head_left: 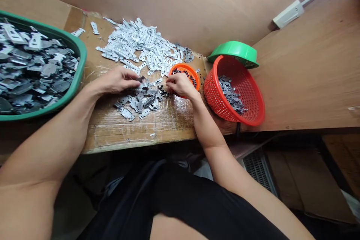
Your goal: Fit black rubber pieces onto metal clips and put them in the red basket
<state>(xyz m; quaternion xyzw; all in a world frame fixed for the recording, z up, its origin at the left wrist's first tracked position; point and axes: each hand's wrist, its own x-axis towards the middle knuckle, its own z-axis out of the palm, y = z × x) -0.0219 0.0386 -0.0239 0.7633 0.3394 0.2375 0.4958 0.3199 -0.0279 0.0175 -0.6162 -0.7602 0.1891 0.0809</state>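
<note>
- Left hand (129,81): above the left part of the near pile, thumb and fingertips drawn close together beside a dark bit; whether they have hold of it, I cannot tell.
- Right hand (174,84): over the near-left side of the orange bowl (198,82), fingers curled, their tips pointing down towards some black pieces (163,92); I cannot tell whether anything is pinched in them.
- The parts: grey metal ones lie in a loose near pile (140,103) on the counter (109,138), just below and between the hands; the black pieces sit at its right edge, near the bowl, which has small dark bits inside.
- Around them: a large far pile (143,41) of pale metal strips lies behind; the green tub (82,58) at the left is heaped with metal parts; the red basket (210,92) at the right leans with its mouth partly turned to the viewer and holds more grey parts (232,95), a green basket (232,48) behind it.
- Step in hand, as I judge it: picking out small parts, both hands working at once.
- Next move: it would call for a fine fingertip pinch, since the pieces are small and lie tangled close together.
</note>
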